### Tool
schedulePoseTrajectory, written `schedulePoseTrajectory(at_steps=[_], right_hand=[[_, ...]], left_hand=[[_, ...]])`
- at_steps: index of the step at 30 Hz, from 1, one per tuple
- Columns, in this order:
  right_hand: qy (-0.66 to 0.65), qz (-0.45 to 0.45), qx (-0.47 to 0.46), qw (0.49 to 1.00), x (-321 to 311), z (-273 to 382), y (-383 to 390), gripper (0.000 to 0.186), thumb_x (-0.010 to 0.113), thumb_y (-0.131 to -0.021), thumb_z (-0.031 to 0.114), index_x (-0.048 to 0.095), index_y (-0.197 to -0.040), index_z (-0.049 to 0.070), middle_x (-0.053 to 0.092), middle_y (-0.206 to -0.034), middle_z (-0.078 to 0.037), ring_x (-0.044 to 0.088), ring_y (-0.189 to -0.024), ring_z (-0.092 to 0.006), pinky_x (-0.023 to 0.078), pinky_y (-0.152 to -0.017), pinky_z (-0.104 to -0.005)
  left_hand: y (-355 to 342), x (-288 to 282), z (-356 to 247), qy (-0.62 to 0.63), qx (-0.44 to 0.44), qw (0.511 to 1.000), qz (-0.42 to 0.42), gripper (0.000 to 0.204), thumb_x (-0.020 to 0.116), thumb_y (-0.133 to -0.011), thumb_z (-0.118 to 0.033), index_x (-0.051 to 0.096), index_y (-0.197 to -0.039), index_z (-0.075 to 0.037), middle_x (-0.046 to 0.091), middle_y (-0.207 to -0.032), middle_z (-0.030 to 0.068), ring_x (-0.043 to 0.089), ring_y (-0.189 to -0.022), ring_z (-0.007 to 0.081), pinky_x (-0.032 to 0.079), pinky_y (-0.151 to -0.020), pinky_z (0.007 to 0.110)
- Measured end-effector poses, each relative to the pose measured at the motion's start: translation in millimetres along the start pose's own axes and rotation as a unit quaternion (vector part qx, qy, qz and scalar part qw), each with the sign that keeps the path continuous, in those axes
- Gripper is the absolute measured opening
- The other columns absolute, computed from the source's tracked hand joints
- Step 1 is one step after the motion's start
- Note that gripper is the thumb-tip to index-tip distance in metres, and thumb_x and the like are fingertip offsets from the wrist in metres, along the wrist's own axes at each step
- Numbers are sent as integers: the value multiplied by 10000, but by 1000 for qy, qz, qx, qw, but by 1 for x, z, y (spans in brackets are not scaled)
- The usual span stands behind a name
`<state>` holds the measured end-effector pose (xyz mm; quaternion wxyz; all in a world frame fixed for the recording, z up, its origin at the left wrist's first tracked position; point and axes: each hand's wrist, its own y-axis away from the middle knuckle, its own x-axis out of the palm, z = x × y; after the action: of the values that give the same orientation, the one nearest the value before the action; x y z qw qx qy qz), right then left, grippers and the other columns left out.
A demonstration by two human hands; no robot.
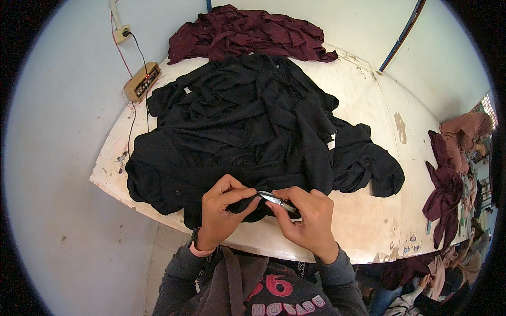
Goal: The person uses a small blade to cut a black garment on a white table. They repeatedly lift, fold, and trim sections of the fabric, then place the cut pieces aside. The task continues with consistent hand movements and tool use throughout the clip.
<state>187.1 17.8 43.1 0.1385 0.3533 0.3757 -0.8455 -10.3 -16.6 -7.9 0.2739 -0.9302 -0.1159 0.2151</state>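
Black garments (237,126) lie in a loose heap over the middle of the table, their near edge reaching the table's front. My left hand (224,205) pinches a bit of the black cloth between thumb and fingertips. Close beside it, my right hand (305,210) is closed around small metal thread snips (275,200). The blades point left and meet the cloth at my left fingertips. Whether a thread lies between the blades is too small to tell. A dark button (177,193) shows on the cloth to the left.
Maroon garments (242,34) are piled at the back of the worn white table (363,221). A wooden box with wires (142,81) sits at the back left by the wall. More maroon cloth (445,195) lies at the right edge. Another person's hand (424,280) shows at lower right.
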Motion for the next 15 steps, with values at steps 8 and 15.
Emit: schedulePoseTrajectory(at_steps=[8, 15], right_hand=[[-154, -60, 93, 982, 17, -10, 8, 186, 812, -826, 138, 702, -953, 59, 710, -750, -67, 659, -571, -192, 464, -538, -292], [-250, 28, 176, 952, 14, -2, 10, 165, 760, -907, 47, 650, -987, -47, 726, -840, -85, 659, -784, -85, 500, -709, -224]], left_hand=[[2, 8, 3, 131, -83, 987, -44, 230, 818, -796, 37, 755, -1016, 24, 605, -857, 39, 537, -782, 110, 428, -694, 250], [5, 9, 4, 173, -97, 979, -52, 213, 802, -831, 20, 760, -1040, 39, 624, -867, 36, 556, -824, 95, 434, -743, 236]])
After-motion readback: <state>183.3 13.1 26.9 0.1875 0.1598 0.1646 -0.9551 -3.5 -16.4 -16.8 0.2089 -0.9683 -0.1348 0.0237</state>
